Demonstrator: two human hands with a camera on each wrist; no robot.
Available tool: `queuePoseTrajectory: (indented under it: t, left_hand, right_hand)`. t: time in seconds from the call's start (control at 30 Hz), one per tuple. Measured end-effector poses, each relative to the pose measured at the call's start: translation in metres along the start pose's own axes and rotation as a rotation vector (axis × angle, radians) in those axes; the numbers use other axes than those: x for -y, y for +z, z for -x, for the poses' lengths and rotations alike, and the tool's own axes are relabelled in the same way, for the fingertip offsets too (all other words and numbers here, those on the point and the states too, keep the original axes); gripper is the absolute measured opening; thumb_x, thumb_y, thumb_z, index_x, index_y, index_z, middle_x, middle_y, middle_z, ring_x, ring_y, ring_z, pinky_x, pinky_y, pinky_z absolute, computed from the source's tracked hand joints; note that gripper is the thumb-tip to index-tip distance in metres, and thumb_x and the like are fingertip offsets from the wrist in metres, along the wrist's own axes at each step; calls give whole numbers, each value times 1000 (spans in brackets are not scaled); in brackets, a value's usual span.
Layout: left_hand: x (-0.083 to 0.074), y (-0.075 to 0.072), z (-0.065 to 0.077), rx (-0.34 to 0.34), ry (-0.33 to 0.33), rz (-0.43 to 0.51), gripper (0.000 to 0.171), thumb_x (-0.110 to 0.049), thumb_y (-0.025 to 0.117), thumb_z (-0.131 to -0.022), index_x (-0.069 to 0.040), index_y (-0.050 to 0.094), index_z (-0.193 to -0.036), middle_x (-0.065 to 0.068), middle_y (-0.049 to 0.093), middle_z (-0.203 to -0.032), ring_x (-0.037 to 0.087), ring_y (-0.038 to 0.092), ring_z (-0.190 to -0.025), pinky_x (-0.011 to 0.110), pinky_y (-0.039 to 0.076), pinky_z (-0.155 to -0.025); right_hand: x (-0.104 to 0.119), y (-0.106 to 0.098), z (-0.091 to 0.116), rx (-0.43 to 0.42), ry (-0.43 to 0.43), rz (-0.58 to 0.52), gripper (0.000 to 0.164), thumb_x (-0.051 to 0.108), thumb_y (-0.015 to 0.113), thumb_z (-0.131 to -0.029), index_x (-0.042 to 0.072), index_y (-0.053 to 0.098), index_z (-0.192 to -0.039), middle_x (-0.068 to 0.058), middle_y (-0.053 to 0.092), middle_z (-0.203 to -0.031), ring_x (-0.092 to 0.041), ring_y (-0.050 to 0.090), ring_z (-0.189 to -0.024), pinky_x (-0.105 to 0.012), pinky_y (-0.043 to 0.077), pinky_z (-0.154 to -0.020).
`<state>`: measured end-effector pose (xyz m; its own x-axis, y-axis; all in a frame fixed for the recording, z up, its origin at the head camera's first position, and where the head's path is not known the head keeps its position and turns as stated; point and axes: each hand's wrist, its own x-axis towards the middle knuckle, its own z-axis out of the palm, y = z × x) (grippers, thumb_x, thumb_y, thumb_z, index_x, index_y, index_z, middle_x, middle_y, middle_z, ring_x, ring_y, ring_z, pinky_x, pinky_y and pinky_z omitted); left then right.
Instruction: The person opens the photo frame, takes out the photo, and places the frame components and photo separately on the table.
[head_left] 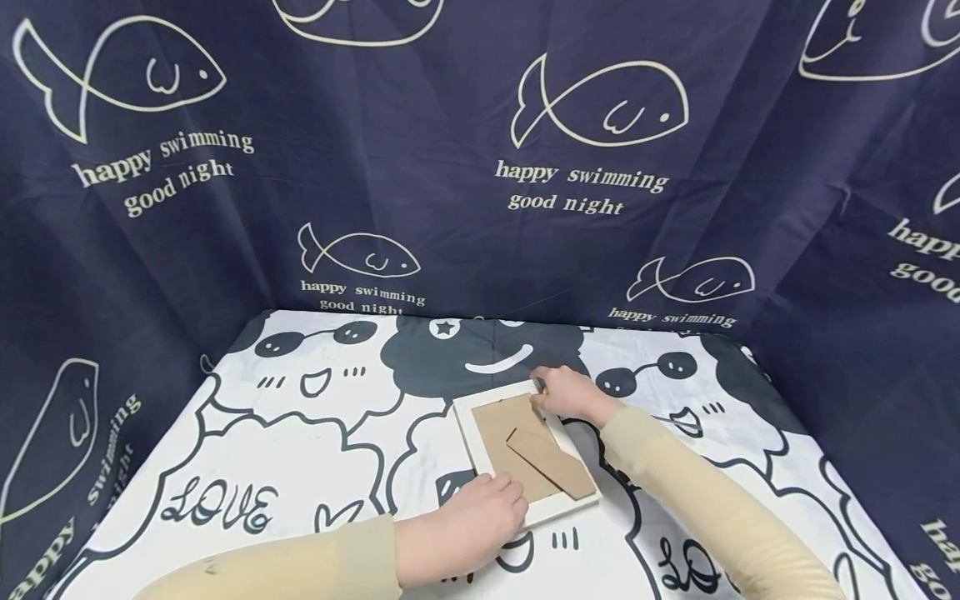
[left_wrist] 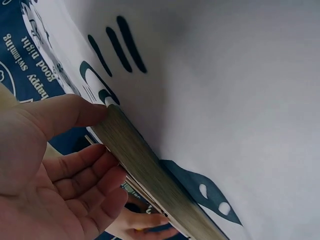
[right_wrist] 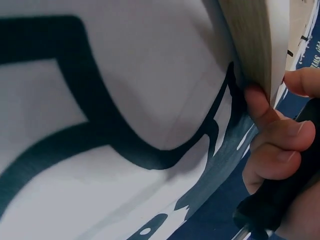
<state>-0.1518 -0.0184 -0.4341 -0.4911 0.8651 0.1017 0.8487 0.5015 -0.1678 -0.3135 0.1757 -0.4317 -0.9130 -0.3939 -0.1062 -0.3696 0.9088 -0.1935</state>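
A white picture frame (head_left: 470, 428) is back side up over the cloth, showing its brown backing board (head_left: 501, 419) and a brown easel leg (head_left: 553, 463) lying slantwise on it. My left hand (head_left: 480, 512) grips the frame's near left side; in the left wrist view, the thumb presses on the frame's wooden edge (left_wrist: 145, 162) with the fingers curled behind. At the far right corner, my right hand (head_left: 566, 393) pinches the frame between thumb and forefinger. Its other fingers curl round a screwdriver (right_wrist: 280, 195) with a black handle and metal shaft, mostly hidden from the head view.
A white cloth (head_left: 300, 467) with black cartoon sheep and lettering covers the table. Dark blue curtains (head_left: 450, 167) printed with fish and words stand behind and at both sides.
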Motion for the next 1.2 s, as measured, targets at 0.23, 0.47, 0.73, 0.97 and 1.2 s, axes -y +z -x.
queuePoseTrajectory:
  t: [0.23, 0.47, 0.73, 0.97, 1.2]
  left_hand:
    - [5, -2, 8, -4, 24, -53, 24, -28, 67, -75, -16, 60, -95, -6, 57, -88, 6, 47, -79, 17, 38, -59]
    - [9, -4, 17, -40, 39, -87, 25, -26, 68, -75, -17, 60, -96, -7, 57, -89, 6, 48, -79, 17, 38, -59]
    - [17, -2, 25, -80, 78, -128, 25, -25, 68, -73, -17, 58, -94, -8, 54, -87, 7, 46, -79, 18, 34, -58]
    - [25, 0, 30, -85, 103, -96, 24, -25, 66, -74, -17, 57, -94, -9, 52, -88, 7, 45, -80, 18, 35, -60]
    - [32, 2, 33, -73, 118, -54, 24, -26, 65, -75, -17, 58, -96, -9, 54, -91, 7, 46, -83, 19, 37, -63]
  right_hand:
    - [2, 1, 8, -39, 48, -27, 45, 31, 60, -79, 7, 55, -116, -2, 60, -69, -12, 51, -55, -29, 42, -54]
    - [4, 3, 16, -57, 121, -52, 46, 33, 60, -78, 7, 55, -115, -8, 64, -85, -16, 54, -63, -35, 44, -57]
    - [5, 7, 21, -49, 148, -91, 50, 33, 59, -79, 5, 51, -120, 1, 52, -56, -12, 46, -47, -27, 34, -43]
    - [7, 6, 26, -76, 151, -113, 52, 32, 60, -78, 3, 52, -120, 1, 51, -51, -14, 47, -49, -27, 34, -42]
    - [5, 9, 28, -74, 161, -129, 52, 32, 61, -78, 2, 52, -120, -3, 57, -56, -14, 49, -50, -28, 37, -46]
